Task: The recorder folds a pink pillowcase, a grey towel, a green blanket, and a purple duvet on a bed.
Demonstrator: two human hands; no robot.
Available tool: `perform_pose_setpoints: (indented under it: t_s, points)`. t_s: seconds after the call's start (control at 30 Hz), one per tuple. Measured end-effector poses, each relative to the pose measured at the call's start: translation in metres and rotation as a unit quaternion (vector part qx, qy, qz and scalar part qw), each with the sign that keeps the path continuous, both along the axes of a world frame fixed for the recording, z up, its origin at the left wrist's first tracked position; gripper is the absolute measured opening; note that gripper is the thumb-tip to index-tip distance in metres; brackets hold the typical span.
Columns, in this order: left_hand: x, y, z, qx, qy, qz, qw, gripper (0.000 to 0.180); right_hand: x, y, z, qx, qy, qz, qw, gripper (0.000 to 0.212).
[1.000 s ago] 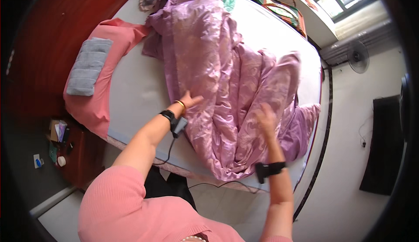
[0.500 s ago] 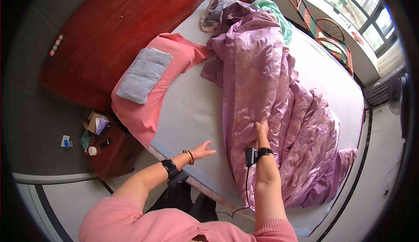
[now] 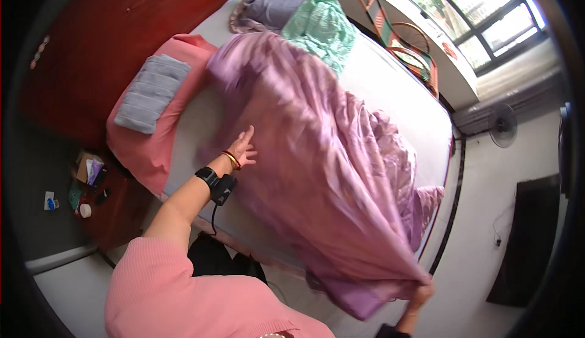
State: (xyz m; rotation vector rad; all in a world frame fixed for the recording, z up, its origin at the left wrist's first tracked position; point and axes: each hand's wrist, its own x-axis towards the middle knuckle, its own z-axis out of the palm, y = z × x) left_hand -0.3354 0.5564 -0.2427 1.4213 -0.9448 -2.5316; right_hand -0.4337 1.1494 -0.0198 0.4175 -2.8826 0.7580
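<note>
A shiny purple quilt (image 3: 304, 173) spreads over the middle of the bed, blurred by motion along its left side. At the lower right, my right hand (image 3: 421, 294) is closed round a corner of it, pulling the cloth taut past the bed's near edge. My left hand (image 3: 244, 148) has its fingers spread and holds nothing; it hovers over or against the quilt's left part, and I cannot tell whether it touches. Each wrist has a black strapped device.
The bed's pale sheet (image 3: 390, 103) shows at the right. A pink pillow (image 3: 137, 149) bears a folded grey towel (image 3: 151, 94). Beyond the quilt lie a mint-green cloth (image 3: 323, 27) and a greyish pillow (image 3: 274, 7). A cluttered nightstand (image 3: 119, 216) stands left, a fan (image 3: 503, 124) right.
My right hand has swung from the quilt's middle to the lower right with its corner. The quilt has spread left and nearer, uncovering more green cloth. My left hand has reached forward. The view has shifted.
</note>
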Motion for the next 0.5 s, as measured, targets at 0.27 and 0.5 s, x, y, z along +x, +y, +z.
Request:
perform_pose_setpoints:
  t_s: [0.27,0.5]
  points:
    - [-0.105,0.256,0.059,0.143,0.240,-0.388,0.878,0.062,-0.084,0.419,0.084,-0.085,-0.004,-0.075,0.994,0.012]
    - [-0.084,0.259,0.098,-0.235,0.332,-0.619,0.672,0.057,-0.189,0.388,0.094,-0.171,-0.032,-0.025,0.984,0.012]
